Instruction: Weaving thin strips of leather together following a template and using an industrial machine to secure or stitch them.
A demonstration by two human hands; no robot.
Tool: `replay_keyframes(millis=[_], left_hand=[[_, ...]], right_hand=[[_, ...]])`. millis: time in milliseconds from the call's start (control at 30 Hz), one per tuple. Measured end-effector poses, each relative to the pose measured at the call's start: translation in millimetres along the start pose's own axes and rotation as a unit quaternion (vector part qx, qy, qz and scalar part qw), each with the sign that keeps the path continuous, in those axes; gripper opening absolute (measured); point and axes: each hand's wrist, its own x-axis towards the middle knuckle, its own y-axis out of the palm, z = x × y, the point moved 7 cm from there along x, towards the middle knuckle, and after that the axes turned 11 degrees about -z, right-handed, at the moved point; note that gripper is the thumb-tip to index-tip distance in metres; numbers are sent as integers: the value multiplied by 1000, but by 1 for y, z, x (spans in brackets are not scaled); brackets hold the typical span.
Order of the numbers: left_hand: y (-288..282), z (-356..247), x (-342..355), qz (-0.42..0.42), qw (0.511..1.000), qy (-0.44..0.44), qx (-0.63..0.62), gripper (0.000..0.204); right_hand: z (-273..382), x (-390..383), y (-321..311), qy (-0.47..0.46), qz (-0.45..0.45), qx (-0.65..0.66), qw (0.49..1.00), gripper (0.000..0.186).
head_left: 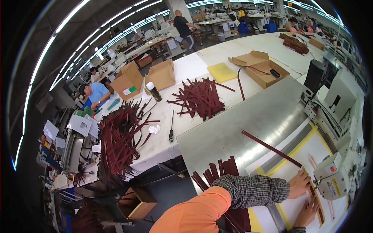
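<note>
The left hand [299,184] and right hand [307,212] lie apart, close together, at a long, flat maroon strip [272,149] by the grey metal worktop's [217,136] right edge; whether either grips, I cannot tell. One strip looks in work; the tangled maroon pile [116,139] leftward may be done or waiting. A bulky white machine head [332,176] crowds the fingers; a checked sleeve [256,190] hides part of a maroon bundle [228,167] along the near edge.

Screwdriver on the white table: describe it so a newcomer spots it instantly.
On the white table, look left of the metal plate. Between the large maroon strip heap and the smaller one lies the screwdriver; its black handle and thin shaft set it apart from both.
</note>
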Motion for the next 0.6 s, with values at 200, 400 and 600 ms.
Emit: replay_keyframes(millis=[200,400,600], left_hand=[[23,11,-7,61,996,7,61,26],[29,13,-9,44,999,6,31,25],[11,6,-3,41,999,19,25,24]], right_hand=[[-16,0,10,-2,-7,35,999,47],[6,8,-17,-34,-37,-19,999,46],[-15,0,16,-31,-13,6,999,48]])
